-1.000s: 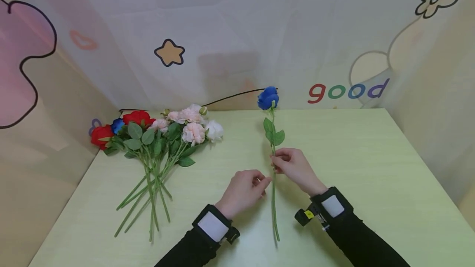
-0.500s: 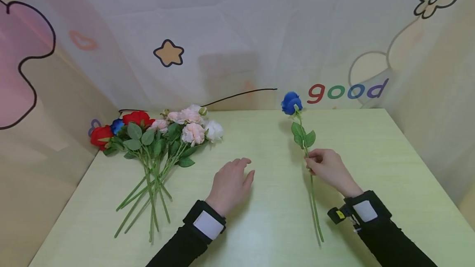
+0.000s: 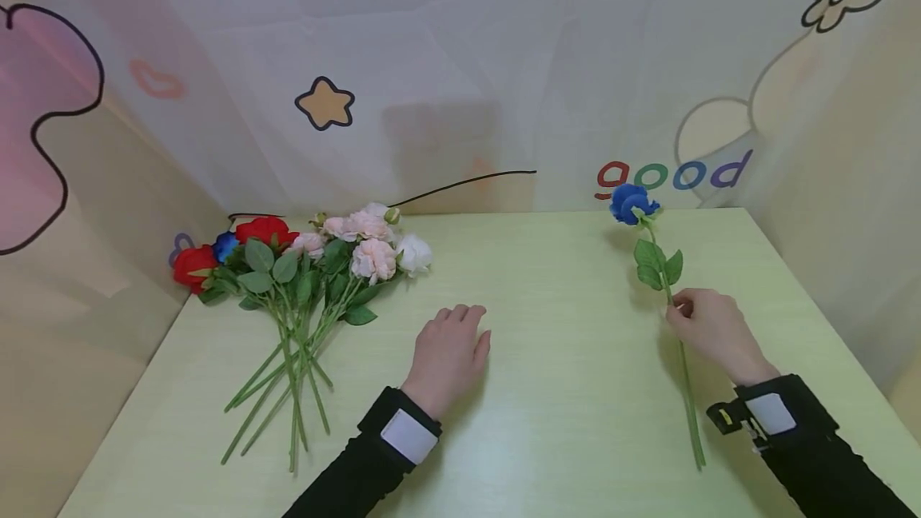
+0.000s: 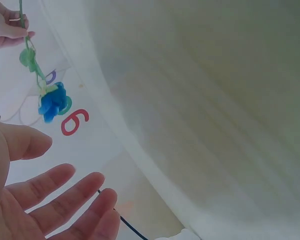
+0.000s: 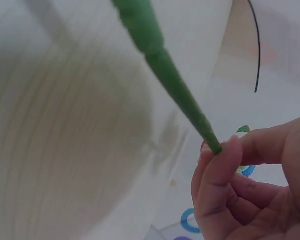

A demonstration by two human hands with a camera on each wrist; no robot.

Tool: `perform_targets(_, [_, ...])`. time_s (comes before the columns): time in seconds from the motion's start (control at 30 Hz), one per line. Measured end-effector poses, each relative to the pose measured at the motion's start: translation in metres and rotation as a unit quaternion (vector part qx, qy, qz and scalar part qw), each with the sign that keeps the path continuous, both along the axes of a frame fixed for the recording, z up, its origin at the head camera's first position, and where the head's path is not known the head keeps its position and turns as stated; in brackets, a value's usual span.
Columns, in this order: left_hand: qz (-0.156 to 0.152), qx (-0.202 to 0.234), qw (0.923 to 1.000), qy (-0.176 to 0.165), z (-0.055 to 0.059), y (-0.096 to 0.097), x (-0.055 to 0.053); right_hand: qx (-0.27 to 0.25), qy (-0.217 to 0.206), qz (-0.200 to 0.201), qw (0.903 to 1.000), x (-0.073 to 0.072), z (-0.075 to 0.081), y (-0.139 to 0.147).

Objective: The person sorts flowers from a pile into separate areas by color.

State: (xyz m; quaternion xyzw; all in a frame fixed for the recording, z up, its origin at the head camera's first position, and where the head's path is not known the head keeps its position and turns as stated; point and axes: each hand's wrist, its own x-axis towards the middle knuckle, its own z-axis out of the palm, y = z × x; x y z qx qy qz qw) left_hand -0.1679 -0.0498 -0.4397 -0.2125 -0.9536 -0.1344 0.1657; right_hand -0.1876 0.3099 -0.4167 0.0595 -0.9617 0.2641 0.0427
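Note:
In the head view my right hand [image 3: 712, 330] pinches the green stem of a blue artificial rose [image 3: 633, 205] over the right side of the table. The bloom points to the back wall and the stem end toward me. Close up in the right wrist view, thumb and fingertips of the right hand [image 5: 245, 185] grip the stem [image 5: 177, 90]. My left hand [image 3: 446, 358] is palm down near the table's middle, holding nothing. Its fingers look loosely spread in the left wrist view, where the blue rose [image 4: 53, 102] shows beyond the left hand [image 4: 55, 200].
On the left of the pale table [image 3: 561, 422] lies a bunch of artificial flowers, with red roses [image 3: 194, 266], pale pink blooms [image 3: 374, 260], a white bloom [image 3: 414, 254] and crossed green stems [image 3: 291, 366]. A printed cloth backdrop [image 3: 460, 54] stands behind the table.
My right hand has carried the blue rose to the right, from mid-table. My left hand has drawn back left from beside the stem and its fingers have straightened. The bunch stays put.

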Motion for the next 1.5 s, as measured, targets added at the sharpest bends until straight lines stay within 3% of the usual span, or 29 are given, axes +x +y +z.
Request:
perform_targets(0.27, [0.005,-0.009,0.9999,-0.008,0.004,0.0,0.0,0.05,0.01,-0.014,0.9986,-0.003,0.0,0.041])
perform_targets(0.63, [0.011,-0.013,0.9998,-0.009,0.005,0.0,-0.001,0.109,0.03,-0.03,0.9931,-0.019,-0.004,0.079])
perform_targets(0.83, [0.014,-0.013,0.9998,-0.009,0.007,0.0,0.0,0.117,0.027,-0.025,0.9925,-0.025,-0.008,0.086])
perform_targets(1.13, [0.016,-0.014,0.9997,-0.01,0.005,-0.002,0.001,0.121,-0.068,-0.033,0.9898,-0.026,-0.014,0.093])
perform_targets(1.5, [0.019,-0.015,0.9997,-0.01,0.003,-0.005,0.0,0.131,-0.024,-0.046,0.9901,-0.027,-0.011,0.093])
